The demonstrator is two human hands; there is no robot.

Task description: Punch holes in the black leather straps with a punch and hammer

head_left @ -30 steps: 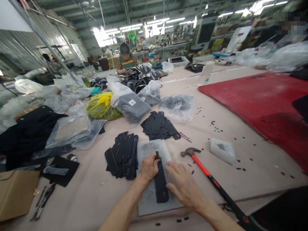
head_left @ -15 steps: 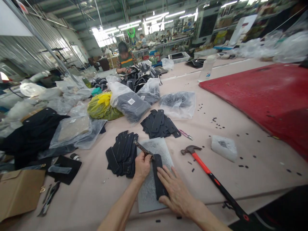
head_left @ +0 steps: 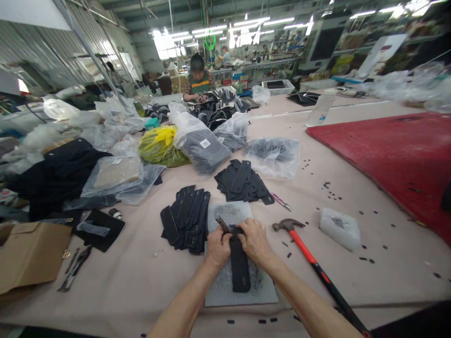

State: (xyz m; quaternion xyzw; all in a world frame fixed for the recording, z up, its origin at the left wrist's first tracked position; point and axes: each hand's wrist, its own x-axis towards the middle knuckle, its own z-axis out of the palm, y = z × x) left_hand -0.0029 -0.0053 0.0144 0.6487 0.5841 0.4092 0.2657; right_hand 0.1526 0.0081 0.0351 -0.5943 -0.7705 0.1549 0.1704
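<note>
My left hand is closed around a dark metal punch, held slanted at the far end of a black strip. The strip lies lengthwise on a grey board, whose surface is scuffed. At the strip's far edge my right hand has its fingers bent and pinched on the strip; the fingertips are partly hidden. A stack of black pieces sits left of the board, and another pile of black pieces lies beyond it. To the right rests a claw hammer with a red and black handle.
Small scissors and a whitish wrapped block lie to the right, among scattered small black bits. A red sheet covers the far right. Filled plastic bags stand beyond the piles. A cardboard box is at left; a co-worker sits opposite.
My right hand has gone from lying flat along the strip to its far end, fingers now bent in beside my left hand. The punch stays in my left hand. The view has shifted.
</note>
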